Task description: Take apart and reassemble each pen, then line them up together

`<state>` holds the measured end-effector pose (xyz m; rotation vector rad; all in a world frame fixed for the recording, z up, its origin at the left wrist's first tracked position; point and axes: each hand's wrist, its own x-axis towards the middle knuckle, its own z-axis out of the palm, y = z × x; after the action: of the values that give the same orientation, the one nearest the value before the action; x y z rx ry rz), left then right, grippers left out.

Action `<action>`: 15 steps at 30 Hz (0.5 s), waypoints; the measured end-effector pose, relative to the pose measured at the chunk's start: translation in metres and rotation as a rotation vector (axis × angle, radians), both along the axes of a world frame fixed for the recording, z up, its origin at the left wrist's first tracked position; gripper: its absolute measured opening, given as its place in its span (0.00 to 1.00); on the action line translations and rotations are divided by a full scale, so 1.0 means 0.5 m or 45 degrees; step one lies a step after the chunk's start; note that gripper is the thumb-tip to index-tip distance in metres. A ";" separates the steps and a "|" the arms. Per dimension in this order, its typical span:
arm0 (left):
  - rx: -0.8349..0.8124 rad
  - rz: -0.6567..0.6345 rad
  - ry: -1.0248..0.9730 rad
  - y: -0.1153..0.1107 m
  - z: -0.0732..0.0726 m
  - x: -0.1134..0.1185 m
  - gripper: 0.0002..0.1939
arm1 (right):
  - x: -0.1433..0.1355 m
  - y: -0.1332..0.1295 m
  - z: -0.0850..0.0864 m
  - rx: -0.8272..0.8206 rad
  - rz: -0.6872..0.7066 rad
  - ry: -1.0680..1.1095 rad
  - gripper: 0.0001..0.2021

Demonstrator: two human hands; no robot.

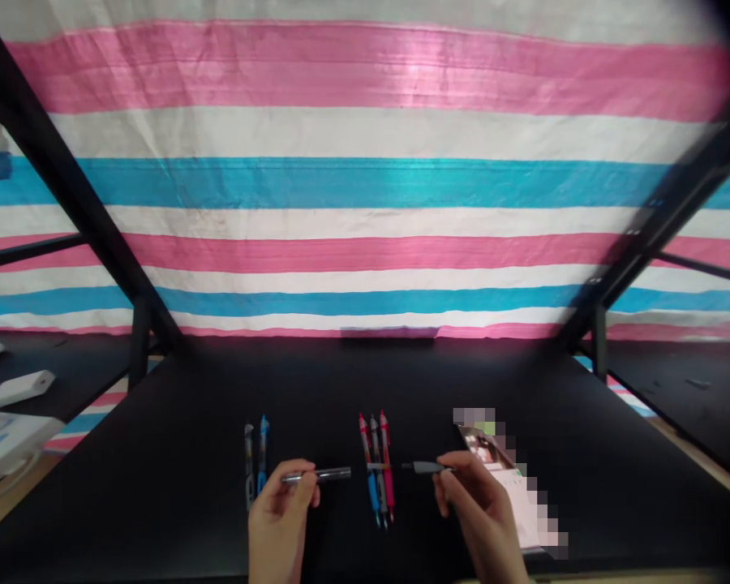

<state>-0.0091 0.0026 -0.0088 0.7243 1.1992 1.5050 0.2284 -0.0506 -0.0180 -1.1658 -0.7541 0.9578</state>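
Observation:
My left hand [285, 507] is closed in a pinch on a dark, partly clear pen barrel [333, 474], held level above the table. Between the fingers of my right hand [480, 501] is a grey pen part [427, 467], with a thin piece extending from it towards the left. A gap separates the two parts. Below that gap, three pens [382, 484], with red, blue and grey parts, lie side by side on the black table. Beside my left hand are a grey-black pen [249, 458] and a blue pen [264, 442], the latter partly covered by the hand.
To the right, a pale printed sheet or packet [520, 507], partly pixelated, lies beside my right hand. Black frame posts [106, 223] rise at both sides. A striped sheet [365, 182] hangs behind the table [207, 397]. White devices [21, 389] stand at far left.

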 end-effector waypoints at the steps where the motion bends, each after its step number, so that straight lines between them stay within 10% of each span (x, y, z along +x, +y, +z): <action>1: 0.006 -0.003 0.004 0.000 -0.001 0.001 0.22 | 0.001 -0.002 0.002 -0.006 -0.015 0.000 0.15; 15: 0.032 -0.118 -0.013 -0.009 0.011 0.022 0.19 | -0.030 -0.012 0.029 0.049 0.038 -0.095 0.13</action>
<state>0.0019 -0.0020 -0.0032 0.7775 1.1257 1.4479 0.2131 -0.0565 -0.0036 -1.1646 -0.8485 0.9248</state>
